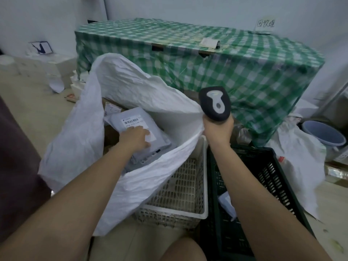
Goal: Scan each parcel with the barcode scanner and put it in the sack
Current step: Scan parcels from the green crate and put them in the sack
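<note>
- The left hand (136, 136) reaches down into the mouth of the white sack (131, 87), its fingers laid on top of a grey parcel (143, 129). Whether they are gripping it or only pressing on it cannot be told, since the fingertips are blurred.
- The parcel lies inside the sack with its barcode label (131, 122) facing up, just beyond the fingertips, so it was probably scanned before going in.
- The right hand (218, 129) is clenched around the handle of the barcode scanner (215, 103), head upright and off duty. The same fingers appear to pinch the sack's rim, likely to hold the mouth open.
- Below the right wrist stands a black crate (263, 166) with one more pale parcel (227, 204) inside, probably next for scanning.
- A white crate (188, 185), close to the left forearm, sits partly under the sack.
</note>
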The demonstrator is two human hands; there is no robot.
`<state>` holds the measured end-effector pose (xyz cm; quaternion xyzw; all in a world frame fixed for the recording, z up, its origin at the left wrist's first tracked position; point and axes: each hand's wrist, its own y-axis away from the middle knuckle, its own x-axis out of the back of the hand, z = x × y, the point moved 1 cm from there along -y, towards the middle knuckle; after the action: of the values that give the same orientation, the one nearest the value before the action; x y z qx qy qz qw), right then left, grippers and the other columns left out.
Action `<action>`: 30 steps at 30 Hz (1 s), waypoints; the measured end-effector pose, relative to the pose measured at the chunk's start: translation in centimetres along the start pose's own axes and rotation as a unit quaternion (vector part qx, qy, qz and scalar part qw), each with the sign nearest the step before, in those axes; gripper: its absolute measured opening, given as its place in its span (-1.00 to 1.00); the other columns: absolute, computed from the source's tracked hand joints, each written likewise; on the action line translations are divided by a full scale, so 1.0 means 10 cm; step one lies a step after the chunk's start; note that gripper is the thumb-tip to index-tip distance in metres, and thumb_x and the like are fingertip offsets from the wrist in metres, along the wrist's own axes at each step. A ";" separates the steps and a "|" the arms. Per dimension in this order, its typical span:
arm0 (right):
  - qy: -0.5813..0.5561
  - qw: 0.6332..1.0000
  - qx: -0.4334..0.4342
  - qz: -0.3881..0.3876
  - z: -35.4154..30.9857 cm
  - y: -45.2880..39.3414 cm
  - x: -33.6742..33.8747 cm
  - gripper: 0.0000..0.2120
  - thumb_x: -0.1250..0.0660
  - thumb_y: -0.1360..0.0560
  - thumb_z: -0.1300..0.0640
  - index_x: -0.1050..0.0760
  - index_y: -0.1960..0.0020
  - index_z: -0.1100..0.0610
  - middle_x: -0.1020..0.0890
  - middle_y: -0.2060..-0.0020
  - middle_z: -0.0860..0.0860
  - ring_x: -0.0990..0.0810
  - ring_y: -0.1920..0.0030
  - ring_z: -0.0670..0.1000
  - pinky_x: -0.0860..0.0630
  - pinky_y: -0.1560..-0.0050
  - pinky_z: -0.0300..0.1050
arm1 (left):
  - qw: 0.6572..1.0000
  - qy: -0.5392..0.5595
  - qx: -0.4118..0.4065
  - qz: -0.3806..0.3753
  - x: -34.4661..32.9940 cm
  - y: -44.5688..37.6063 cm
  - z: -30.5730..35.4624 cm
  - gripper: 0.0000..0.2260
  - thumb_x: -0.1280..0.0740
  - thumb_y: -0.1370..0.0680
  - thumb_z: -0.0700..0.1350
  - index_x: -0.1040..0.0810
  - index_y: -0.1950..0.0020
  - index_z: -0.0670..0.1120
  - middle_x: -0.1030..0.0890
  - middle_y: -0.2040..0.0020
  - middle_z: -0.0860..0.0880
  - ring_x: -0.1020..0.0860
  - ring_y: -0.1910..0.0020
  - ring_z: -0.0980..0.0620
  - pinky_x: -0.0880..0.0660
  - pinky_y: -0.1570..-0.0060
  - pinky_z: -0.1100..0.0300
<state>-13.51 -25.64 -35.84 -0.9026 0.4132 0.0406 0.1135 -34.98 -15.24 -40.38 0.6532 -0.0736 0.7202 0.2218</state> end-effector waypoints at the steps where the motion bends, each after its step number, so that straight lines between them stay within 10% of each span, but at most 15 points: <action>1: -0.009 1.000 0.005 -0.002 -0.01 0.02 -0.01 -0.56 -0.36 -0.43 0.46 -0.45 -0.29 0.29 -0.58 -0.07 0.06 -0.55 0.01 -0.11 -0.51 0.05 -0.38 | 1.000 -0.020 0.005 -0.015 0.04 -0.01 0.00 -0.49 -0.28 -0.58 0.08 -0.27 -0.51 0.03 -0.29 -0.48 -0.08 -0.29 -0.42 -0.15 -0.31 -0.35 -0.06; 8: 0.146 0.985 -0.076 -0.054 0.28 0.15 0.14 -0.67 -0.47 -0.38 0.22 -0.55 -0.12 0.13 -0.65 0.02 0.00 -0.60 -0.01 0.00 -0.48 0.06 -0.14 | 0.992 0.042 0.030 -0.114 0.10 0.06 0.10 -0.49 -0.14 -0.65 0.05 -0.15 -0.55 -0.13 -0.13 -0.57 -0.09 -0.16 -0.52 -0.09 -0.12 -0.46 0.08; 20: 0.097 0.988 -0.105 -0.055 0.29 0.09 0.73 -0.55 -0.51 -0.40 0.25 -0.51 -0.25 0.25 -0.59 -0.05 0.02 -0.54 -0.07 -0.03 -0.45 -0.01 -0.19 | 0.949 0.244 -0.074 0.185 0.31 0.38 1.23 -0.71 -0.18 -0.62 -0.08 -0.48 -0.32 -0.03 -0.47 -0.33 -0.08 -0.46 -0.25 -0.11 -0.42 -0.21 0.03; 30: 0.121 0.979 -0.139 0.085 0.66 0.03 2.18 -0.52 -0.50 -0.41 0.27 -0.48 -0.29 0.22 -0.57 -0.11 0.04 -0.52 -0.13 -0.01 -0.44 -0.12 -0.13 | 0.904 0.354 -0.199 0.136 -0.30 0.39 2.72 -0.75 -0.18 -0.63 -0.13 -0.48 -0.30 -0.01 -0.47 -0.22 0.02 -0.48 -0.14 0.09 -0.40 -0.08 0.24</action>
<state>0.71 -40.29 -45.91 -0.8696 0.4891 -0.0027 -0.0677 -11.80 -30.15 -38.90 0.2811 -0.2201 0.8977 0.2581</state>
